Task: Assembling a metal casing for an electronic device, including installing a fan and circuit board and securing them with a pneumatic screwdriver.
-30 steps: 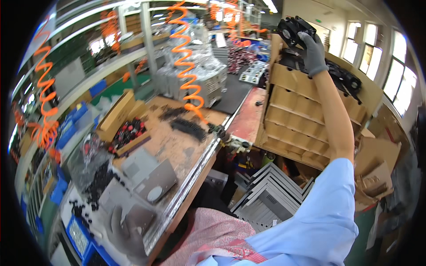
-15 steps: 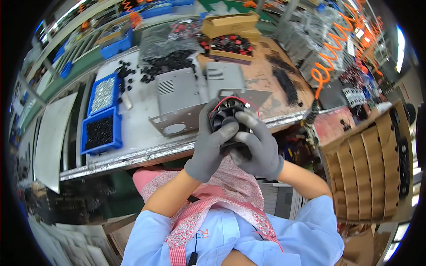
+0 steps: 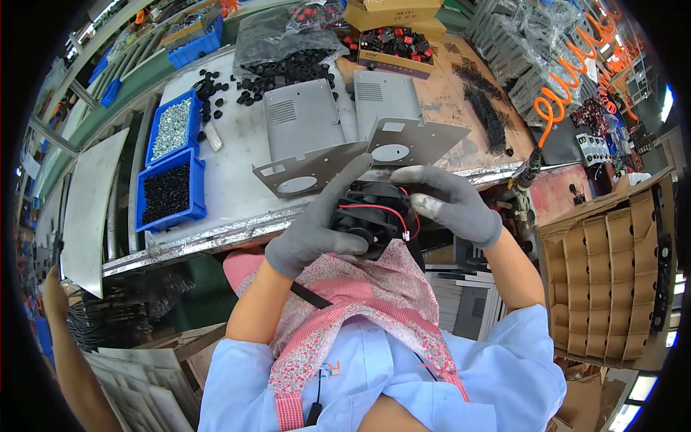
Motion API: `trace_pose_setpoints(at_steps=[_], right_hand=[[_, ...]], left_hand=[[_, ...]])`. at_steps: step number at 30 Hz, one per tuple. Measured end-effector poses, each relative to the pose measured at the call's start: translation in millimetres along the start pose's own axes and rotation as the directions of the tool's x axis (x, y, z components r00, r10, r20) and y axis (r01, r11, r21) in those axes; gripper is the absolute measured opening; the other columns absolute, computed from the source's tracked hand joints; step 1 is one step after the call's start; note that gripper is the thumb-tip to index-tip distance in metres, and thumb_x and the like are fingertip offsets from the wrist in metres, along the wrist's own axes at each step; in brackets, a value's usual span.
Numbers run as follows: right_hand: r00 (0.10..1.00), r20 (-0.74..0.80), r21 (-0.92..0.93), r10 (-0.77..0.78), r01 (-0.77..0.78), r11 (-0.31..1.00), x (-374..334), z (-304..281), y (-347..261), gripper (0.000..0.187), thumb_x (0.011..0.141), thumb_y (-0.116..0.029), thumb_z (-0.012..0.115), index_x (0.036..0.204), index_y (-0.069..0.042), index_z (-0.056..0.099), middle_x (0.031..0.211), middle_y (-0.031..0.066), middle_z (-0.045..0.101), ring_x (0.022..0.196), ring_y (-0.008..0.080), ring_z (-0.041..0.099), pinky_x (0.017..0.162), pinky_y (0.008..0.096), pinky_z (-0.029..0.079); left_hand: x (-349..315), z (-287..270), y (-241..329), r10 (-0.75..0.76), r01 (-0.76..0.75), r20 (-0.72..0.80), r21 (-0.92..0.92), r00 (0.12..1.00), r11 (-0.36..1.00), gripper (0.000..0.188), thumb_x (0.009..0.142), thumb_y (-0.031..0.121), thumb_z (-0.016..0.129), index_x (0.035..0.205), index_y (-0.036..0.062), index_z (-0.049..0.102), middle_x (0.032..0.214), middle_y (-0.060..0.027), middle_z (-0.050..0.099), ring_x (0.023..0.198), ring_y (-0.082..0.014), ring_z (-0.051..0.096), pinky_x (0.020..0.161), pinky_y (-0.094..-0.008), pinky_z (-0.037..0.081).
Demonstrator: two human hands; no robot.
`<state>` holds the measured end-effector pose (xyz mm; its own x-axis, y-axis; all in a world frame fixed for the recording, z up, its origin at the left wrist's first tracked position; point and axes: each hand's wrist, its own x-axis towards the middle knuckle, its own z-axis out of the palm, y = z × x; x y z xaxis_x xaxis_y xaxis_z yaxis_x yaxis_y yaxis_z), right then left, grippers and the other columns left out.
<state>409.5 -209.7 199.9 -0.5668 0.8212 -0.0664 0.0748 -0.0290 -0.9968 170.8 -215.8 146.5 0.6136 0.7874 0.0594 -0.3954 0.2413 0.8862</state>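
One hand (image 3: 317, 227), the left, grasps the fan (image 3: 371, 223) before the near edge of the tabletop (image 3: 230, 193) — from one side, probably to steady it — while the right hand (image 3: 464, 207) curves loosely alongside, seemingly gripping nothing.

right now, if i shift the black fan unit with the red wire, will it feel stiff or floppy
The black fan unit will probably feel stiff, since its body looks like one rigid, blocky shape. Its red wire is likely floppy: it curves loosely across the front, so it may swing or snag as the unit moves.
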Motion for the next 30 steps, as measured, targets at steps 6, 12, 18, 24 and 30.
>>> trace_pose_setpoints(at_steps=[6, 12, 18, 24, 30], right_hand=[[0.981, 0.159, -0.154, 0.106, -0.081, 0.985, 1.7, -14.9, 4.2, 0.046, 0.085, -0.008, 0.053, 0.130, 0.001, 0.049, 0.112, 0.0074, 0.059, 0.104, 0.0132, 0.052, 0.092, 0.0299, 0.042], [0.971, 0.189, -0.206, 0.144, -0.104, 0.973, 4.5, -22.3, -13.2, 0.047, 0.082, -0.012, 0.062, 0.126, 0.002, 0.051, 0.116, 0.0092, 0.058, 0.104, 0.0156, 0.053, 0.091, 0.0321, 0.043], [0.993, 0.084, -0.505, -0.082, 0.114, 0.856, 6.3, -27.3, -36.0, 0.035, 0.082, -0.014, 0.068, 0.114, -0.001, 0.060, 0.106, 0.0093, 0.060, 0.098, 0.0162, 0.057, 0.082, 0.0302, 0.047], [0.972, -0.227, -0.325, -0.067, -0.011, 0.946, 2.4, -43.8, -52.3, 0.029, 0.086, -0.007, 0.062, 0.114, 0.002, 0.059, 0.101, 0.0057, 0.060, 0.093, 0.0119, 0.058, 0.082, 0.0277, 0.047], [0.890, -0.429, -0.211, -0.155, 0.069, 0.975, 29.4, -45.1, -46.4, 0.034, 0.089, -0.012, 0.061, 0.117, 0.006, 0.055, 0.101, 0.0078, 0.061, 0.093, 0.0108, 0.056, 0.084, 0.0255, 0.045]], left_hand=[[2.6, -9.5, 6.5, -0.018, -0.025, 0.123, 0.340, 0.992, 0.940, 0.108, 0.060, 0.000, 0.076, 0.149, 0.0076, 0.015, 0.150, -0.0098, 0.027, 0.133, -0.0189, 0.033, 0.109, -0.0311, 0.028], [10.9, -10.7, 17.0, -0.010, -0.072, 0.178, 0.446, 0.984, 0.892, 0.105, 0.063, -0.002, 0.075, 0.149, 0.0060, 0.014, 0.146, -0.0115, 0.032, 0.129, -0.0194, 0.037, 0.107, -0.0293, 0.029], [28.2, 5.4, 34.0, -0.017, -0.019, 0.082, 0.415, 0.996, 0.910, 0.100, 0.067, -0.002, 0.074, 0.148, 0.0036, 0.016, 0.132, -0.0115, 0.047, 0.112, -0.0152, 0.050, 0.099, -0.0289, 0.039], [31.8, 7.9, 30.8, -0.082, 0.103, -0.112, 0.200, 0.990, 0.974, 0.077, 0.069, 0.004, 0.078, 0.137, 0.0007, 0.041, 0.115, -0.0071, 0.060, 0.101, -0.0107, 0.056, 0.089, -0.0266, 0.046], [56.1, 14.6, 9.5, 0.017, -0.022, 0.020, 0.300, 1.000, 0.954, 0.066, 0.068, 0.013, 0.080, 0.126, -0.0002, 0.052, 0.115, -0.0076, 0.062, 0.103, -0.0149, 0.058, 0.091, -0.0279, 0.045]])
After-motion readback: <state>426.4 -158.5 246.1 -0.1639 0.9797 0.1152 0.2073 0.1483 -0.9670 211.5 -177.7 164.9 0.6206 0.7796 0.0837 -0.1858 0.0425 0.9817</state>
